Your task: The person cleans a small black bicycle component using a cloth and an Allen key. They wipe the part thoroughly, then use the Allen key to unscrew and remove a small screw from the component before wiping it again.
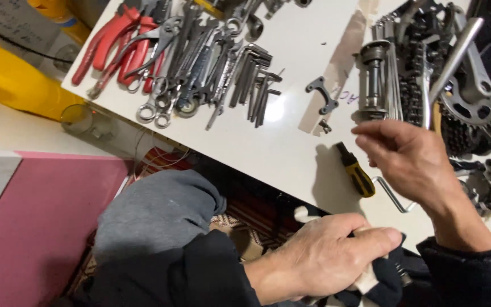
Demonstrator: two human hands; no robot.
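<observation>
My left hand is clenched on a dark rag at the white table's near edge, and my right hand hovers loose-fingered, holding nothing, just over the yellow-handled screwdriver and a bent hex key. Ahead stand a steel hub, chain and sprockets, wrenches, red pliers; whatever the rag wraps is hidden

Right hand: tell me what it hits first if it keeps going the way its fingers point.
The right hand points up-left across the white table. First in line is probably the upright metal cylinder part, just beyond the fingertips; height above the table is unclear.
</observation>
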